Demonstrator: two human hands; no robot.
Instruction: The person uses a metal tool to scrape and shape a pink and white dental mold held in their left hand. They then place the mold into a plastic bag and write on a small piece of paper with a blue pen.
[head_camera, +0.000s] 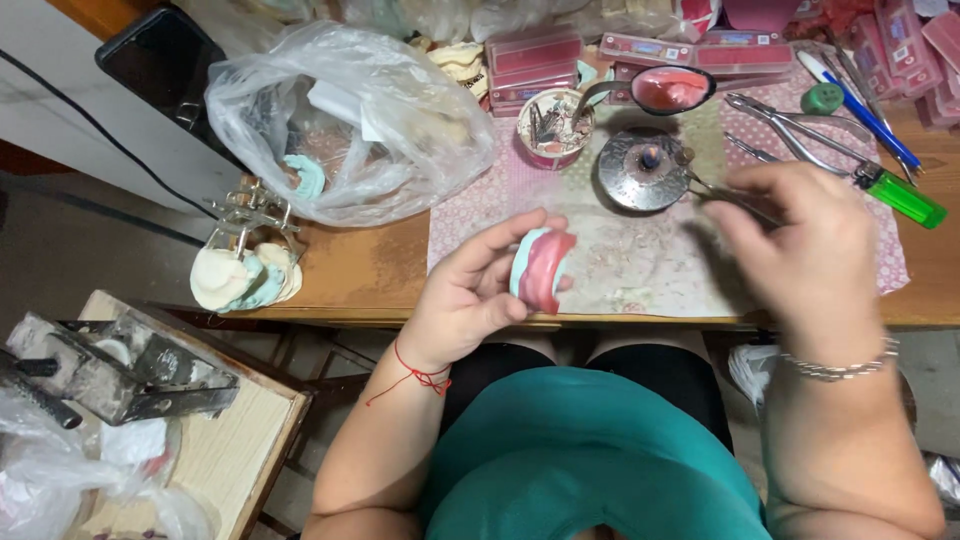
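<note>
My left hand (470, 290) grips a curved dental cast (541, 268) of pale blue plaster with a pink wax layer, held upright above the table's front edge. My right hand (805, 250) is blurred by motion and pinches a thin metal instrument (735, 200) whose tip points toward a small round metal burner (645, 168) on the patterned mat (640, 255). A silver bracelet circles my right wrist and a red thread my left.
A clear plastic bag (345, 120) of casts lies at the left. An articulator with plaster models (245, 265) stands at the table edge. A cup of tools (553, 127), a ladle of pink wax (668, 90), pliers (800, 125), a green lighter (905, 195) and pink boxes (535, 60) lie behind. Metal flasks (110, 365) rest on a side stand.
</note>
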